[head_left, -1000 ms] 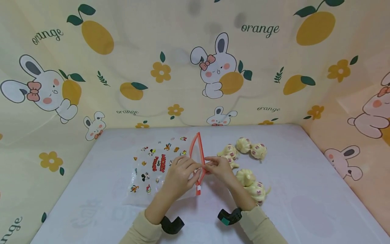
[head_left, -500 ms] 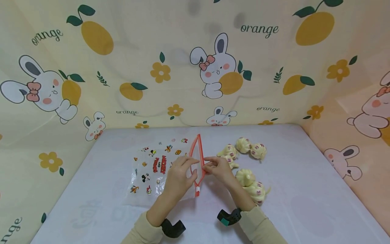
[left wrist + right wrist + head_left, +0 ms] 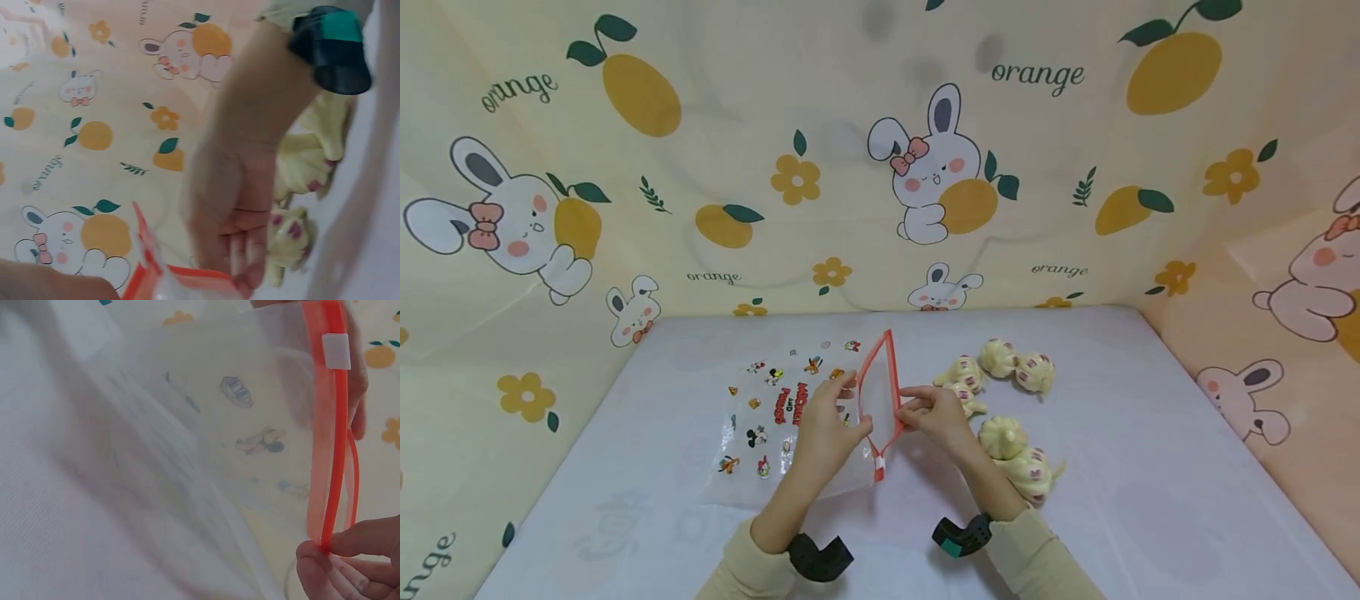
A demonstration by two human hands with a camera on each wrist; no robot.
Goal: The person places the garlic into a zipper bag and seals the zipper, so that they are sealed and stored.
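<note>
A clear slider zip bag (image 3: 775,467) with cartoon prints and a red zip edge lies on the table, its mouth spread toward the right. My right hand (image 3: 936,417) pinches the right side of the red zip edge (image 3: 334,456) between thumb and fingers. My left hand (image 3: 823,433) is over the bag, thumb and fingers spread apart along the mouth's left side, the thumb touching the red rim. The white slider (image 3: 337,351) sits at the near end of the zip. Beyond the right hand are several garlic bulbs (image 3: 1000,358), two more bulbs (image 3: 1028,473) beside the right forearm.
A white cloth covers the table (image 3: 1150,467). A fabric backdrop (image 3: 850,100) with rabbits and oranges rises behind it and at both sides. Black bands with camera mounts (image 3: 820,557) are worn at both wrists.
My left hand has drawn away to the left from the right hand, its fingers spreading. The bag's mouth has widened as its left rim moved left. The right hand keeps its pinch nearly in place.
</note>
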